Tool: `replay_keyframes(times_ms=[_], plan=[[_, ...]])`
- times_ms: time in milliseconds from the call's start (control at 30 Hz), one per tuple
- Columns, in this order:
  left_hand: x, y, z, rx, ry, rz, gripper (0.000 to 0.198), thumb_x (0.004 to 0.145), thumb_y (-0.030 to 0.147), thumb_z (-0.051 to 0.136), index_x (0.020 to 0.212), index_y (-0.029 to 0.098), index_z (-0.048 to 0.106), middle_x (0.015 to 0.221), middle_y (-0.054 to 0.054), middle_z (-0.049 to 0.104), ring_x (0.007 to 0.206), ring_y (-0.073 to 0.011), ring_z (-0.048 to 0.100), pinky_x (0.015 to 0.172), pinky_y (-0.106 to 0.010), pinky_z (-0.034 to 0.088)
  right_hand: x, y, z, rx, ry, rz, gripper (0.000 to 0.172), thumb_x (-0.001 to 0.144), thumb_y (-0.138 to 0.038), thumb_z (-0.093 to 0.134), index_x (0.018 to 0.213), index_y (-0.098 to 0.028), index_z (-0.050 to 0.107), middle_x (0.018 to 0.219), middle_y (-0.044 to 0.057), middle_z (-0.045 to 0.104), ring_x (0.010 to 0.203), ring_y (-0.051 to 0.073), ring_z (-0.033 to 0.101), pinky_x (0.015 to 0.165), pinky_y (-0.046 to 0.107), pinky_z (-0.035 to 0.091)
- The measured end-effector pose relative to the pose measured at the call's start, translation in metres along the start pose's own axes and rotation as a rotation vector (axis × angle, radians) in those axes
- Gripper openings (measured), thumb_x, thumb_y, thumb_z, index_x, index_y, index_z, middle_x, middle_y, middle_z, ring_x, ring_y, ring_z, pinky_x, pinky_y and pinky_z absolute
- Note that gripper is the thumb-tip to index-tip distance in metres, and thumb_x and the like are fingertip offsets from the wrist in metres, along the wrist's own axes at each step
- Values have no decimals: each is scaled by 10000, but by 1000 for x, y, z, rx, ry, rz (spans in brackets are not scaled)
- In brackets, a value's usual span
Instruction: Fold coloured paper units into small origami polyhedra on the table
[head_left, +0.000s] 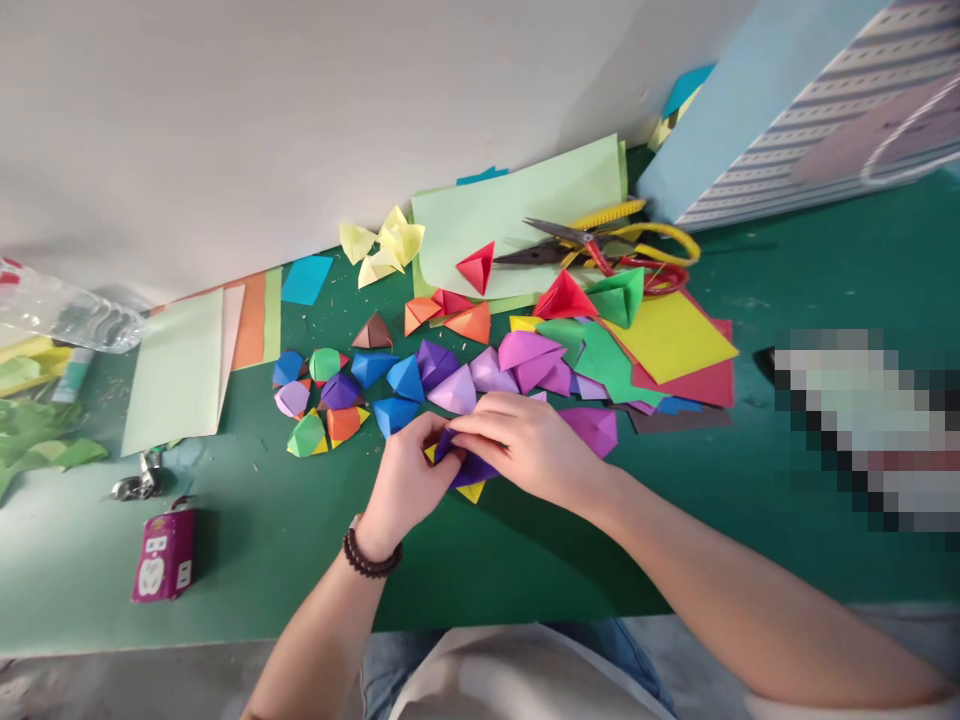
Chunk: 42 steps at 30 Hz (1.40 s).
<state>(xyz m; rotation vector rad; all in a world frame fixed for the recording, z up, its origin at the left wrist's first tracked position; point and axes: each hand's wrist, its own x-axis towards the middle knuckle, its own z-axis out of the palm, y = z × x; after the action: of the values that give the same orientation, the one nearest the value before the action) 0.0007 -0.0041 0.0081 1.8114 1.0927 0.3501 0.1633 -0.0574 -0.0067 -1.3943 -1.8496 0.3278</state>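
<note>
Both hands meet over the green table, pinching one folded paper piece (pixel 474 470) in purple and yellow. My left hand (pixel 415 470) wears a dark bead bracelet and grips the piece's left side, its fingers closed. From the right, my right hand (pixel 536 450) presses its fingertips on the top edge of the same piece. The hands hide much of it. Just beyond them lie folded paper pieces, among them a blue one (pixel 395 415), a lilac one (pixel 453 391) and a pink one (pixel 529 357). Small two-coloured pieces, such as an orange and yellow one (pixel 345 425), sit to the left.
Two pairs of scissors (pixel 592 245) lie on pale green paper (pixel 517 215) at the back. Yellow paper (pixel 675 335) is at right, near a blurred-out device (pixel 862 430). A purple box (pixel 163 555), keys (pixel 140 480) and a plastic bottle (pixel 75 310) stand left. A striped bag (pixel 810 120) is back right.
</note>
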Motion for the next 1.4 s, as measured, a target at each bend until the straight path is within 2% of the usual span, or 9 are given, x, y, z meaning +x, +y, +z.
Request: replay_keyframes(times_ms=[200,267,367,500,700,833,967,1267,1400], plan=[[-2,2,-3,-7,258,2,96,776,132,568,855,182,591,776,15,641,685,-112,590,635,-214,469,0,-3,-7,69,124,132,293,870,-262,620,1161,-232,604,976,50,698,909,207,637,815,367,512],[-3,1,-1,-11,306,33,96,784,132,570,860,188,587,790,13,643,686,-109,593,640,-213,476,0,-4,-5,2,117,153,267,844,-260,640,1108,-221,621,928,51,705,923,236,622,833,410,482],[-4,0,5,-2,337,95,89,798,129,565,857,194,581,808,11,648,709,-108,602,645,-208,479,-2,-4,1,-48,118,179,91,841,-238,620,918,-202,652,808,47,689,840,233,614,778,405,455],[-5,0,12,25,320,135,110,805,116,545,879,194,567,817,7,646,714,-109,608,639,-207,478,-3,-3,3,-55,130,174,60,845,-180,603,801,-183,642,762,46,671,790,210,607,750,376,424],[-4,1,12,64,173,100,81,836,176,547,898,183,599,851,-23,657,731,-123,608,587,-202,453,-1,2,-3,-73,-13,158,63,832,-137,627,840,-188,662,730,27,664,805,202,595,756,367,390],[-2,-1,8,46,124,38,60,840,194,550,855,174,605,784,-7,651,630,-101,565,526,-190,413,-1,3,-3,-76,-67,157,72,832,-140,639,871,-184,679,742,27,674,821,201,590,761,366,376],[-2,-2,7,30,125,-6,52,827,212,568,834,169,596,717,16,623,531,-81,489,489,-195,381,-2,2,-1,-78,-62,156,116,841,-132,624,919,-190,689,779,30,697,852,205,582,773,373,368],[-3,2,7,-72,150,2,17,801,175,570,787,167,569,759,0,628,656,-112,572,556,-203,435,-2,-4,-3,-83,-41,120,220,866,-136,588,1040,-208,702,833,40,713,882,224,572,790,400,378],[-4,1,7,-86,195,8,30,800,186,585,782,169,568,731,7,611,657,-109,569,560,-199,436,-1,-5,-4,-66,20,166,165,837,-148,632,972,-203,710,798,33,710,845,212,575,789,388,391]])
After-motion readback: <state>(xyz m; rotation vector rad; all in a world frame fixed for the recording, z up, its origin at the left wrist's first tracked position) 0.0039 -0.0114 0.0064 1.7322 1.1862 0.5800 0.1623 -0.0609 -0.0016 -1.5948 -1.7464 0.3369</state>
